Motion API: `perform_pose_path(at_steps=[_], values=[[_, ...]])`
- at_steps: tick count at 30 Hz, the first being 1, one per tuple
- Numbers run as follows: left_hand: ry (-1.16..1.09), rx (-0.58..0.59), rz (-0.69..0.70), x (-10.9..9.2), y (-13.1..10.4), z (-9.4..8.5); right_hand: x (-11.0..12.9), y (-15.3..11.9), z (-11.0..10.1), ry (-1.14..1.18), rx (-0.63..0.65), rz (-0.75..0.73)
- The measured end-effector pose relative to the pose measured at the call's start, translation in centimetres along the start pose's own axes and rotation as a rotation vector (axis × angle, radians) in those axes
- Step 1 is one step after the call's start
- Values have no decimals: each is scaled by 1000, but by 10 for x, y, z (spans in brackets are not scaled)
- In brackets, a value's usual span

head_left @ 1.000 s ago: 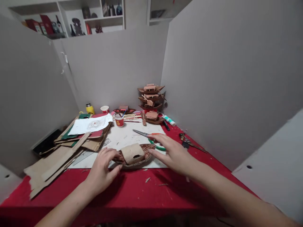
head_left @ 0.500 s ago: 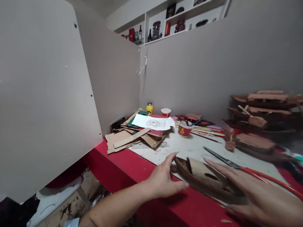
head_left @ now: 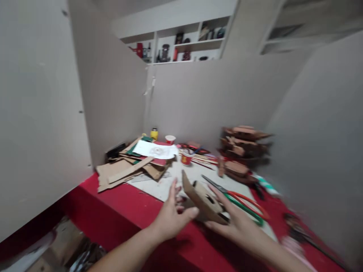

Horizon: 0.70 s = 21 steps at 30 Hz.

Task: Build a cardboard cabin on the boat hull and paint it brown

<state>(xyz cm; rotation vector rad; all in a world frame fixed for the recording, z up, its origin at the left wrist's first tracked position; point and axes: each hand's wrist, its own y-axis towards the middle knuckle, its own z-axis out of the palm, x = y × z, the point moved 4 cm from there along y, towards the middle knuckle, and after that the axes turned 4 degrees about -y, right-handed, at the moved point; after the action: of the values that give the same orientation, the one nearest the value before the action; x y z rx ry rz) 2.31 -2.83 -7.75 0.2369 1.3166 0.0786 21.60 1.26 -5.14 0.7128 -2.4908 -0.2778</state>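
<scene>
A small cardboard model boat with a curved canopy is tilted up over the front of the table. My right hand grips its right-hand end, thumb below and fingers along the far side. Beside the pointed left end is my left hand, its fingers spread and apart from the boat. Scissors with orange and green handles lie just beyond my right hand.
Cardboard scraps and a drawn-on white paper are piled at left. A red paper cup stands near thin sticks. Several brown model boats are stacked at back right. Grey partitions enclose the red table.
The boat has been lifted and tipped up in my right hand. My left hand has come away from its end. The view has swung to the right, showing more partition there.
</scene>
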Motion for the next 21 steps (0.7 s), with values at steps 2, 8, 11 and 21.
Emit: perform_pose_path(at_steps=[2, 8, 11, 21], values=[[-211, 46, 26, -1, 1, 10, 16, -4, 4, 151, 40, 33], [-548, -13, 6, 1, -5, 27, 55, -24, 8, 321, 19, 94], [-674, -67, -61, 3, -11, 26, 69, -35, 0, 355, 107, 111], [-868, -152, -407, 7, -36, 12, 77, -32, -58, 364, -133, 135]])
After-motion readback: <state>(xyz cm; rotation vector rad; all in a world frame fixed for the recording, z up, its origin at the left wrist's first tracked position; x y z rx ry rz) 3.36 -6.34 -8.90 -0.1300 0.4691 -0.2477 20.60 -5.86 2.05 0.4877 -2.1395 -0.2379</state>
